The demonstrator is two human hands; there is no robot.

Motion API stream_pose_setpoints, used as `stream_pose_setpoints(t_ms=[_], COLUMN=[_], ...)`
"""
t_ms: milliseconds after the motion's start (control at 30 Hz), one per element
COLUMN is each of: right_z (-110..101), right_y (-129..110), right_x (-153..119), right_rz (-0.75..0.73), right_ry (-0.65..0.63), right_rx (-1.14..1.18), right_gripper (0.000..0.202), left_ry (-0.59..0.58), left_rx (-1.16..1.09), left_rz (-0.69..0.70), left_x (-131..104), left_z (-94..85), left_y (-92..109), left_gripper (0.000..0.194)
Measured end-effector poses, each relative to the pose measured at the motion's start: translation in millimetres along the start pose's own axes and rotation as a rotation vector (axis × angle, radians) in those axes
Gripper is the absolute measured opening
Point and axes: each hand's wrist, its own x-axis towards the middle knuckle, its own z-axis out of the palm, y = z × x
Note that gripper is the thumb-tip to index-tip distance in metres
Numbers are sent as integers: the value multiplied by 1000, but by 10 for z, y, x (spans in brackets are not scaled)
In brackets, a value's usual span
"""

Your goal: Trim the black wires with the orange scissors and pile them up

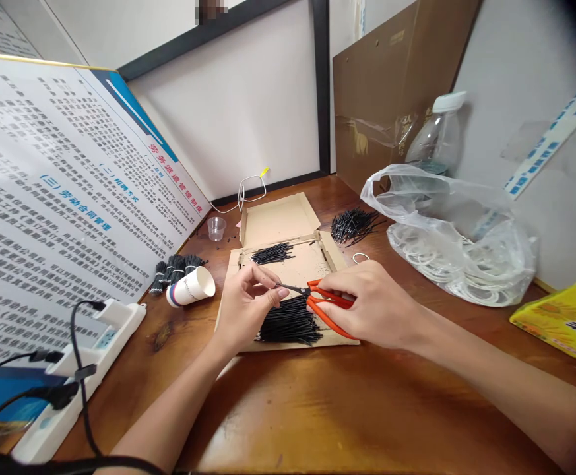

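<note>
My right hand (374, 303) is wrapped around the orange handles of a small pair of scissors (334, 298). The dark blades point left and reach the fingertips of my left hand (248, 300). Thumb and forefinger of that hand pinch a thin black wire (278, 285), mostly hidden by the fingers and close to the blades. Below both hands a thick pile of short black wires (290, 323) lies on an opened cardboard box (312, 264). A smaller bunch of black wires (270, 253) rests farther back on the same cardboard.
More loose black wires (352, 225) lie right of the box. To the left are tied black bundles (175, 272), a tipped paper cup (193, 288), a clear plastic cup (216, 229) and a power strip (97, 356). A plastic bag (446, 251) with white loops stands right, before a bottle (433, 135).
</note>
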Motion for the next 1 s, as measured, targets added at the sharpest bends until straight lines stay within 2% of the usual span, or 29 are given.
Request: stream_pose_setpoints(t_ms=[1000], right_z=[6], right_y=[-12], right_x=[5], right_rz=[31], right_ry=[-10], right_rx=[37], right_gripper=[31], left_ry=[10], left_rx=[32], left_rz=[-27], left_x=[6], left_z=[-1], left_y=[24], left_gripper=[31])
